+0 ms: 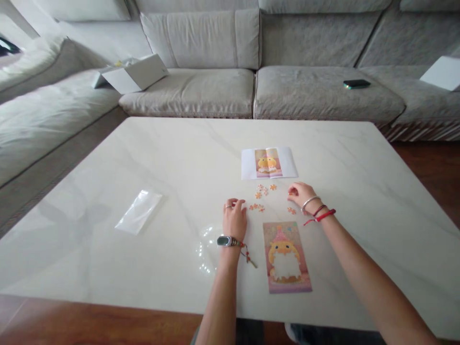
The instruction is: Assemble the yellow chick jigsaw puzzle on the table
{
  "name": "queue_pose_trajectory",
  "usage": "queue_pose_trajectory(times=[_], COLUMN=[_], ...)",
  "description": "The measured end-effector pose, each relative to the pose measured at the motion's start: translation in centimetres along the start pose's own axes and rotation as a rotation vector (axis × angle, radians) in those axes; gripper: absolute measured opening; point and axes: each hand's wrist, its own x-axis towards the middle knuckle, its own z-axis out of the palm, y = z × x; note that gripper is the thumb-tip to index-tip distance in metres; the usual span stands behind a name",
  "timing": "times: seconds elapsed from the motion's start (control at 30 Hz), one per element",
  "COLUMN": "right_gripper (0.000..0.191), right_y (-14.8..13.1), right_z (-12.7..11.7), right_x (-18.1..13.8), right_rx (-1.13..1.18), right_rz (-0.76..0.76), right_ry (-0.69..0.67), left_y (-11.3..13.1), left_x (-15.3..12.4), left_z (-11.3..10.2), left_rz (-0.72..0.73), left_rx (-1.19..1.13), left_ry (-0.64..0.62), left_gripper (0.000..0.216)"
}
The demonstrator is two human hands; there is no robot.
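A jigsaw puzzle (272, 237) of a yellow cartoon animal in a pink hat lies flat near the table's front edge, with a white gap in its middle. Beyond it, loose puzzle pieces (256, 207) lie scattered, several in a short row and more in a small heap (262, 190). My left hand (235, 218) rests on the table just left of that row, fingers loosely bent and apart, holding nothing I can see. To the right, my right hand (302, 194) pinches a small orange puzzle piece, mostly hidden by the fingers. Other pieces (291, 210) lie just below it.
A creased paper sheet (247, 165) with the printed picture lies behind the pieces. To the left is a clear plastic sleeve (139, 211) on the marble-patterned table (89, 191). A grey sofa (212, 88) beyond holds a phone (356, 84) and a white box (140, 74).
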Motion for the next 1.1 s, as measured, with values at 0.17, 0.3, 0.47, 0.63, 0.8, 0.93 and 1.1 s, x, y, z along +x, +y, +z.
queue_pose_trajectory(times=[0.17,0.3,0.47,0.63,0.8,0.93,1.1], right_gripper=[0.026,0.024,0.018,0.011,0.023,0.018,0.014], right_y=[-2.4,-3.4,-4.0,-4.7,-5.2,-5.6,-5.9], right_z=[-2.0,-1.0,0.8,1.2,1.7,2.1,2.4], right_x=[-7.2,-12.1,-13.9,-13.6,-13.6,-14.0,-14.4], right_rx=[0.573,0.735,0.619,0.386,0.268,0.196,0.194], right_rz=[0.256,0.429,0.463,0.280,0.179,0.146,0.171], right_ry=[-0.249,-0.356,-0.415,-0.365,-0.296,-0.262,-0.169], left_y=[1.1,1.5,1.2,0.8,0.9,1.1,1.8], left_x=[-0.2,-1.1,-2.9,-4.0,-4.7,-4.9,-4.9], left_z=[-0.3,-1.3,-2.7,-2.7,-2.6,-2.5,-2.4], left_rz=[0.044,0.109,0.182,0.240,0.297,0.325,0.401], left_rx=[-0.121,-0.159,-0.112,-0.052,-0.014,0.007,-0.001], left_ry=[-0.032,-0.111,-0.217,-0.328,-0.397,-0.443,-0.510], left_gripper=[0.020,0.019,0.020,0.021,0.021,0.021,0.022])
